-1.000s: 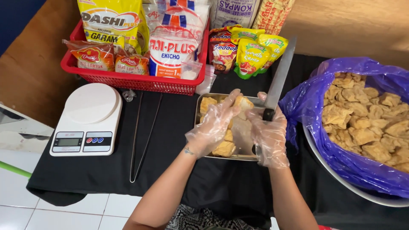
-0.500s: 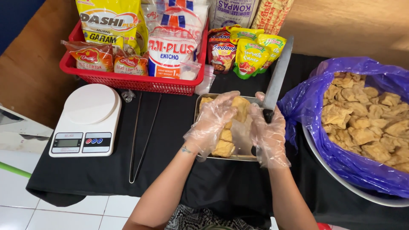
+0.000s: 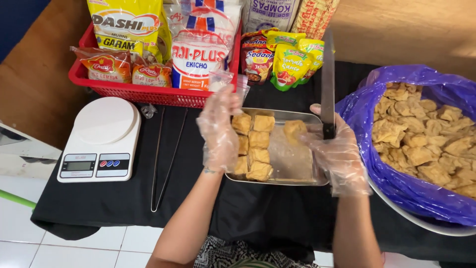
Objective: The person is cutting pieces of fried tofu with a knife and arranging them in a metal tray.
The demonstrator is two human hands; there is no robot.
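A shallow metal tray [image 3: 277, 180] lies on the black cloth in front of me. Fried tofu cubes [image 3: 258, 140] are lined up in its left half, and one more piece [image 3: 295, 130] sits near the back right. My left hand [image 3: 218, 130], in a clear plastic glove, is flat with fingers straight along the left side of the cubes. My gloved right hand [image 3: 338, 155] rests at the tray's right edge and grips a knife by the handle. Its blade [image 3: 327, 74] points away from me, tilted up over the table.
At the right is a big bowl lined with a purple bag [image 3: 421, 198] full of fried tofu. A white kitchen scale [image 3: 101, 139] and metal tongs [image 3: 166, 154] lie at the left. A red basket [image 3: 148, 93] of seasoning packs and sauce pouches [image 3: 287, 62] stand behind.
My left hand has slid from over the middle of the tray to its left side, uncovering the cubes. The right hand and knife have shifted slightly right.
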